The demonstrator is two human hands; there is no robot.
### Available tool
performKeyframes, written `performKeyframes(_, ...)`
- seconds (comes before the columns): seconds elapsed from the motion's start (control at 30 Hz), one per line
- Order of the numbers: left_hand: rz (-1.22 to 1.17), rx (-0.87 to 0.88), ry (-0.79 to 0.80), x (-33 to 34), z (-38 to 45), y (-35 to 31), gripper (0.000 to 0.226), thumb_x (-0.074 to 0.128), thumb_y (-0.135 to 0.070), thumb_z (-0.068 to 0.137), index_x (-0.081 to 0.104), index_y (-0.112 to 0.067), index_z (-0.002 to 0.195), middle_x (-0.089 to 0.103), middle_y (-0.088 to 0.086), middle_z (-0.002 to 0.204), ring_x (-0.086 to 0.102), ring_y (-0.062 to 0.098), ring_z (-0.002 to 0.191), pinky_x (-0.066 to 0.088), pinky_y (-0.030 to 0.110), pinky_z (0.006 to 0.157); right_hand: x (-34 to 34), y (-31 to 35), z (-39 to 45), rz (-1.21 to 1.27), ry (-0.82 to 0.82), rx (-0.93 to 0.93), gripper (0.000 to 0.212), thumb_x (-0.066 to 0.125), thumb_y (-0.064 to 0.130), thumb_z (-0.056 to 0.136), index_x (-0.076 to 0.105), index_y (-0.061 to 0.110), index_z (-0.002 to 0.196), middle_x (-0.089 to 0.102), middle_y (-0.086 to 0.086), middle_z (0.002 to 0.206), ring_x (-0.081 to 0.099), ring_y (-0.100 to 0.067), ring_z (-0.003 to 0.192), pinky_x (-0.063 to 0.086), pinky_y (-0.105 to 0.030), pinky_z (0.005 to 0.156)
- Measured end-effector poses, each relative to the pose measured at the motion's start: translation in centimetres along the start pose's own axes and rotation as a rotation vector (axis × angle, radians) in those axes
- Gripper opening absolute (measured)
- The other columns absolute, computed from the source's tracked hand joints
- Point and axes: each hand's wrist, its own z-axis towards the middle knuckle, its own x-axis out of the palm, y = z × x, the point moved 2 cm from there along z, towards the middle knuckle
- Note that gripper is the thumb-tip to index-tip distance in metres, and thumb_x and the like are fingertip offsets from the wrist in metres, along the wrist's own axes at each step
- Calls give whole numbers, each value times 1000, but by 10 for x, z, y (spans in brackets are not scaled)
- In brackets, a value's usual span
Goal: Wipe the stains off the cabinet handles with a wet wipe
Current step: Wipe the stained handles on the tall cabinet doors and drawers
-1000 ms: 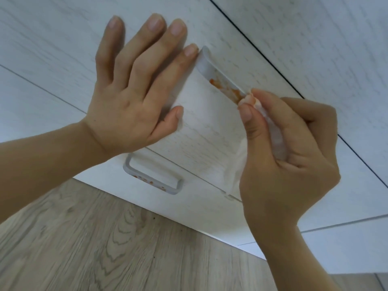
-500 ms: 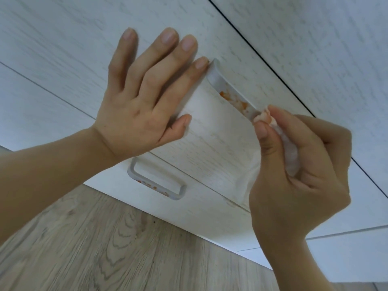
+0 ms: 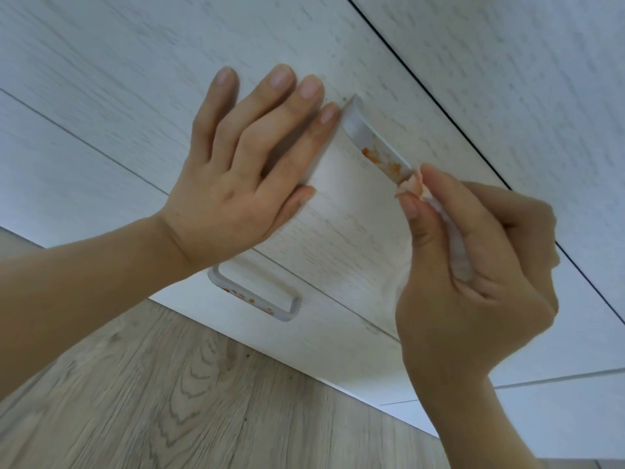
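A grey bar handle [image 3: 368,137] on the white drawer front [image 3: 351,231] carries orange smears along its middle. My right hand [image 3: 473,272] pinches a white wet wipe [image 3: 414,186] round the handle's right end; the wipe's tip is stained orange and its tail hangs down behind my thumb. My left hand [image 3: 243,177] lies flat with straight fingers on the drawer front, its little finger touching the handle's left end. A second handle [image 3: 257,301] on the drawer below shows orange spots on its bar.
The white wood-grain cabinet [image 3: 507,79] fills the upper view, with dark seams between its panels. Light wooden floor [image 3: 169,401] lies below the bottom drawer.
My right hand has slid the wipe rightward along the upper handle to its right end, uncovering more of the bar and its orange smears. My left hand stays pressed flat on the drawer front.
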Motion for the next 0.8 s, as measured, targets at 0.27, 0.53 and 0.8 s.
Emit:
performKeyframes(0.27,3,-8,8,3,-2,-2,60,29,-34,99,26,2,147,30,21,143,22,32,137,12,47,118,-4,0,2,38,9,75,22,71,12,86,59,18,104,52,15,94,58,-12,80,49,-50,66)
performKeyframes(0.53,23,22,31,1,-3,0,64,29,-36,97,24,2,148,29,22,143,22,33,137,11,48,117,3,3,1,78,10,45,24,71,7,86,59,12,106,52,15,95,60,-20,79,49,-47,66)
performKeyframes(0.8,19,15,35,2,-3,-1,64,29,-36,96,26,3,147,30,22,142,23,33,136,13,49,117,2,3,1,57,13,55,24,70,5,86,59,10,107,50,15,95,56,-15,81,49,-34,71)
